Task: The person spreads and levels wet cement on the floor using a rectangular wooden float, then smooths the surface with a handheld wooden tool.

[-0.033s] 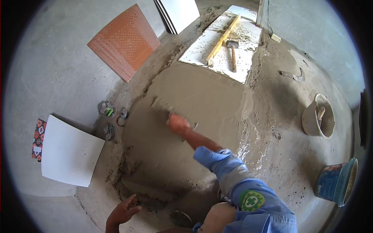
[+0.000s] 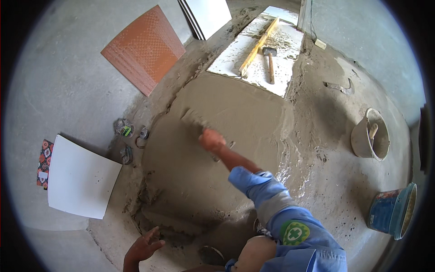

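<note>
My right hand (image 2: 212, 139) is closed around a trowel (image 2: 194, 119) coated in grey mortar. Its blade lies against the smoothed bed of wet mortar (image 2: 235, 109) in the middle, with part of the tool hidden under the hand and wrist. My left hand (image 2: 147, 245), fingers apart and holding nothing, is low in the picture, near the rough near edge of the mortar. Beyond the bed lie white tiles (image 2: 222, 61) spattered with mortar. On them rest a yellow straightedge (image 2: 259, 46) and a mallet (image 2: 271, 63) with a wooden handle.
A brown patterned tile (image 2: 145, 50) and white tiles (image 2: 210, 16) lean at the left wall. Another white tile (image 2: 84, 177) stands nearer, beside small tools (image 2: 126, 154). To the right are a grey bucket (image 2: 360, 140) with a handled tool, a blue bucket (image 2: 385, 213) and a curved blade (image 2: 342, 87).
My right hand and the trowel have shifted slightly away from me and to the right across the mortar. My left hand has stayed put.
</note>
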Demonstrator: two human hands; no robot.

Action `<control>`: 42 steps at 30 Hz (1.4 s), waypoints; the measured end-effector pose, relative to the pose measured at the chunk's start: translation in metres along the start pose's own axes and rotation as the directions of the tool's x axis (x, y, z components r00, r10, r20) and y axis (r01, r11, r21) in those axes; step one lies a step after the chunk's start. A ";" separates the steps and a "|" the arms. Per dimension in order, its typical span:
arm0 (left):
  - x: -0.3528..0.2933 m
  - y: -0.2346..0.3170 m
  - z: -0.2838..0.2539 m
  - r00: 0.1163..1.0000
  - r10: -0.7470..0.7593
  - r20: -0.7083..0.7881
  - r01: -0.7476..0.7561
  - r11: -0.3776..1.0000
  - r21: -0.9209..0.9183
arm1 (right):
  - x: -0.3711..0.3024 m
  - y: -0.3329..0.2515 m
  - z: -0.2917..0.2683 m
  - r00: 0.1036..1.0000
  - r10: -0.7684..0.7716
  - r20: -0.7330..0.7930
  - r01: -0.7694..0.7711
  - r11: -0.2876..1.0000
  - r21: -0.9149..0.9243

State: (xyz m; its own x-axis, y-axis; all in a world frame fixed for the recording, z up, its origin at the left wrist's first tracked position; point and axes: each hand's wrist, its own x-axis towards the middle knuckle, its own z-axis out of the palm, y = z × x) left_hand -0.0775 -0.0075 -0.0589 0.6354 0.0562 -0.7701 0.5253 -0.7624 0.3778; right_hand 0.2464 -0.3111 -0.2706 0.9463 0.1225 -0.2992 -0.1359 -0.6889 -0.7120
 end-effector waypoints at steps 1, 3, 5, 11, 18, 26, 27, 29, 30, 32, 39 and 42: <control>0.004 0.000 -0.001 1.000 -0.013 0.013 0.013 0.999 -0.044 | 0.007 0.020 -0.014 0.992 0.068 -0.102 -0.067 0.998 0.013; 0.014 0.000 -0.004 0.999 0.039 0.024 -0.039 0.999 -0.021 | 0.008 0.075 -0.042 0.966 -0.017 -0.256 -0.038 0.977 -0.208; 0.019 0.002 -0.003 0.996 0.087 0.037 -0.087 0.996 -0.006 | -0.004 0.123 -0.075 0.878 0.128 -0.461 -0.114 0.992 0.058; 0.019 0.018 -0.005 0.988 0.113 0.107 -0.100 0.988 -0.121 | -0.111 0.231 -0.134 0.632 0.317 -0.707 -0.286 0.944 0.167; 0.009 0.017 -0.003 0.982 0.155 0.103 -0.147 0.986 -0.080 | -0.302 0.326 -0.125 0.534 0.411 -0.739 -0.380 0.897 0.225; 0.004 0.035 0.000 0.969 0.217 0.120 -0.226 0.971 0.070 | -0.402 0.349 -0.095 0.400 0.599 -0.694 -0.562 0.758 0.331; 0.003 0.039 0.001 0.969 0.211 0.131 -0.220 0.974 0.055 | -0.402 0.345 -0.093 0.422 0.538 -0.730 -0.601 0.769 0.219; 0.004 0.037 0.001 0.970 0.198 0.137 -0.205 0.978 0.034 | -0.397 0.335 -0.089 0.413 0.562 -0.717 -0.641 0.738 0.210; 0.007 0.034 0.001 0.967 0.211 0.144 -0.219 0.975 0.045 | -0.393 0.329 -0.089 0.393 0.585 -0.709 -0.679 0.704 0.205; 0.009 0.033 -0.001 0.966 0.217 0.142 -0.226 0.973 0.050 | -0.396 0.334 -0.087 0.409 0.571 -0.712 -0.650 0.730 0.212; 0.036 0.046 -0.006 0.962 0.205 0.178 -0.217 0.975 0.050 | -0.396 0.336 -0.088 0.427 0.533 -0.730 -0.672 0.728 0.138; 0.054 0.060 -0.011 0.957 0.223 0.186 -0.241 0.967 0.081 | -0.398 0.338 -0.088 0.441 0.532 -0.723 -0.678 0.725 0.119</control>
State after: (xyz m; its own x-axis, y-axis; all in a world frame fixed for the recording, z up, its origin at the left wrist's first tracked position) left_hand -0.0053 -0.0432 -0.0722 0.6199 -0.2360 -0.7483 0.3090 -0.8032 0.5093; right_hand -0.1503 -0.6557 -0.3358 0.5572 -0.8288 -0.0511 -0.7755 -0.4973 -0.3890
